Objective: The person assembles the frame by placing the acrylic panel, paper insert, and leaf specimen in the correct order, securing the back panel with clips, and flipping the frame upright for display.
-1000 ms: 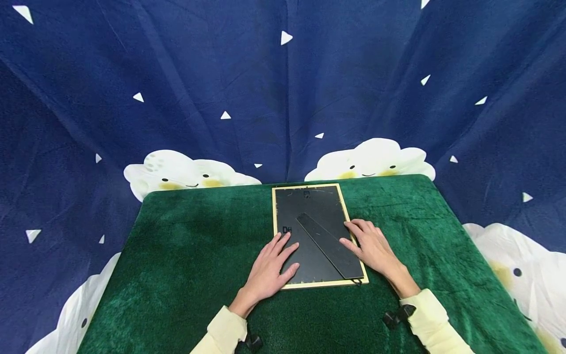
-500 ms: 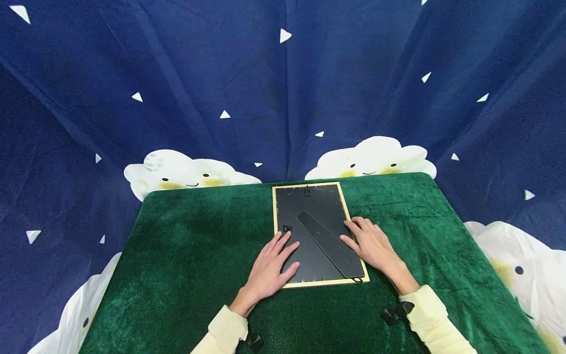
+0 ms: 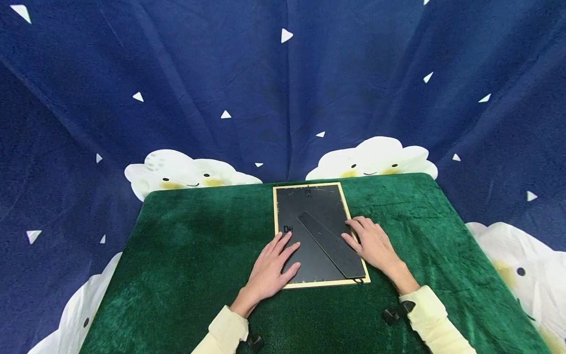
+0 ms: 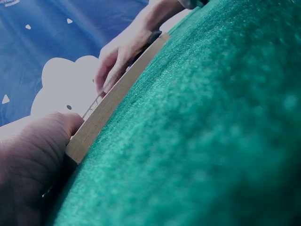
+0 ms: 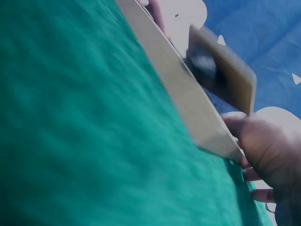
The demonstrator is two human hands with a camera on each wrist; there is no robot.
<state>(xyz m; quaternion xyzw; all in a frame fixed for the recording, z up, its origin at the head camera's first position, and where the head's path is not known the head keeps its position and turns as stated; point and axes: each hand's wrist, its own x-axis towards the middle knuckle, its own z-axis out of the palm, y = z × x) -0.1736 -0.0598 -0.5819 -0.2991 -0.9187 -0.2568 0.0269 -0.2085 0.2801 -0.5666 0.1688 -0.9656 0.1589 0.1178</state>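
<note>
A picture frame lies face down on the green cloth, its black backing up inside a pale wooden rim. Its black easel stand runs diagonally toward the near right corner; in the right wrist view the stand rises at an angle off the backing. My left hand rests with spread fingers on the near left side of the frame. At the right side, my right hand touches the rim with its fingertips, thumb by the stand. Undersides of both hands are hidden from the head view.
Green plush cloth covers the table. Behind it hangs a blue curtain with white triangles and cloud prints. A small black loop shows at the frame's near right corner. Black straps with small devices sit at both wrists.
</note>
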